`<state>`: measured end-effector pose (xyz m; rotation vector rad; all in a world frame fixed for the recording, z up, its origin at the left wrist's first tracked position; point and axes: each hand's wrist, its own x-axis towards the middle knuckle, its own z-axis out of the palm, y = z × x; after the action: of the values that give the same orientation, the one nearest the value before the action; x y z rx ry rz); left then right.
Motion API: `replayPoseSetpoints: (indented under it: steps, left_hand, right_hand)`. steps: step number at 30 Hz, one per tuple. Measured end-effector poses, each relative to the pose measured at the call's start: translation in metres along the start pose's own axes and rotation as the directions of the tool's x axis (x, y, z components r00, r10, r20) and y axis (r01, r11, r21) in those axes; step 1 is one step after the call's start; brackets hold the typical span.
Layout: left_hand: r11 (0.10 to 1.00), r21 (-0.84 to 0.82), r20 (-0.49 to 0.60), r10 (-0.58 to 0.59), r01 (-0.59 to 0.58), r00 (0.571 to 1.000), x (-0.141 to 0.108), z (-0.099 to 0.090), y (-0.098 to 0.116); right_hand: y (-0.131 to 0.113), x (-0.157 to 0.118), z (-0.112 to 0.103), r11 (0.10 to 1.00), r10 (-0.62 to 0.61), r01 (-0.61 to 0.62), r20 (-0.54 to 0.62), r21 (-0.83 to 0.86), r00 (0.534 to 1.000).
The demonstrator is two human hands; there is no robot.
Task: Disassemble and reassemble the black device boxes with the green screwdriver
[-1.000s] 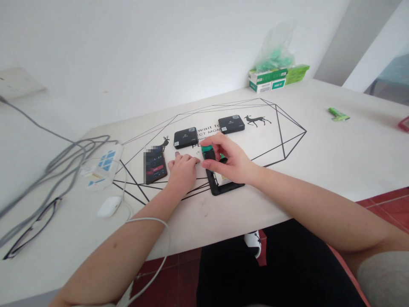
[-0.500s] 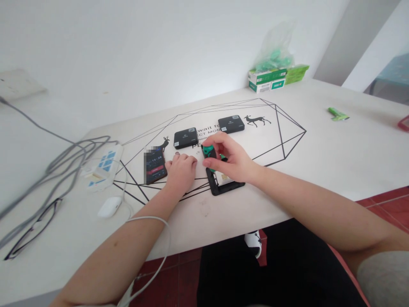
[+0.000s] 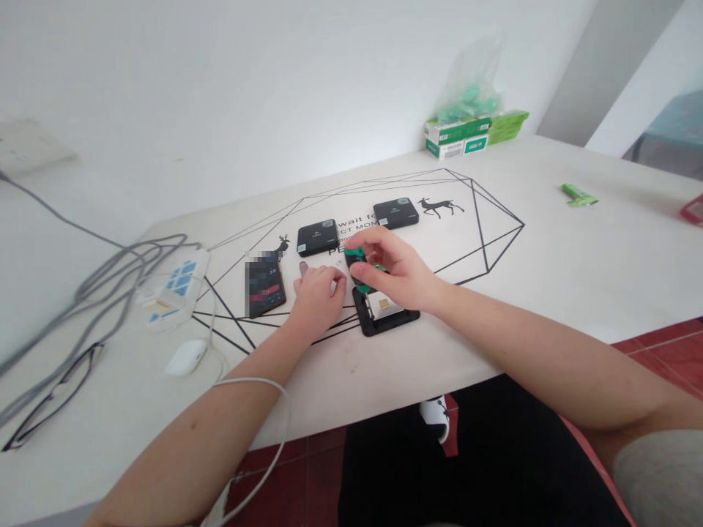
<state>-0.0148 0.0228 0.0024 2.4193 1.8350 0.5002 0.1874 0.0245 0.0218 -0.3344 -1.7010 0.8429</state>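
Observation:
My right hand (image 3: pixel 392 267) grips a green-and-black screwdriver (image 3: pixel 356 267) by its handle, held upright; the tip is hidden. Beneath that hand lies an opened black box (image 3: pixel 391 324) with a pale metallic part and some green showing inside, partly covered by the fingers. My left hand (image 3: pixel 318 296) rests on the table just left of the opened box, its thumb and forefinger curled together. Whatever may be between those fingers does not show. Two closed black boxes, one left (image 3: pixel 317 238) and one right (image 3: pixel 396 212), lie flat beyond my hands.
A phone (image 3: pixel 266 285) lies left of my left hand. Farther left are a white power strip (image 3: pixel 179 289), grey cables, a white earphone case (image 3: pixel 187 357) and glasses (image 3: pixel 55 399). Green-and-white cartons (image 3: pixel 458 132) stand by the wall; a green wrapper (image 3: pixel 578 195) lies right.
My left hand has shifted slightly right, towards the screwdriver, and its fingers have curled in. The right hand stays over the opened box, still holding the screwdriver. The view has moved slightly.

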Motion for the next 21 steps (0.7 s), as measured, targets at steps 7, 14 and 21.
replayPoseSetpoints:
  steps: [7, 14, 21]
  left_hand:
    - [0.844, -0.535, 0.034, -0.014, 0.030, 0.999, -0.008, -0.011, 0.011]
    - [0.269, -0.847, 0.464, -0.050, 0.460, 0.884, -0.010, -0.011, 0.015]
    - [0.047, -0.805, 0.591, -0.026, 0.592, 0.806, -0.006, -0.016, 0.008]
  right_hand:
    - [0.003, -0.002, 0.003, 0.999, 0.028, -0.029, -0.073, -0.013, 0.997]
    - [-0.004, 0.000, -0.002, 0.989, 0.073, -0.075, 0.019, 0.129, 0.997]
    - [-0.001, -0.001, 0.002, 0.999, 0.038, -0.038, -0.002, 0.038, 0.999]
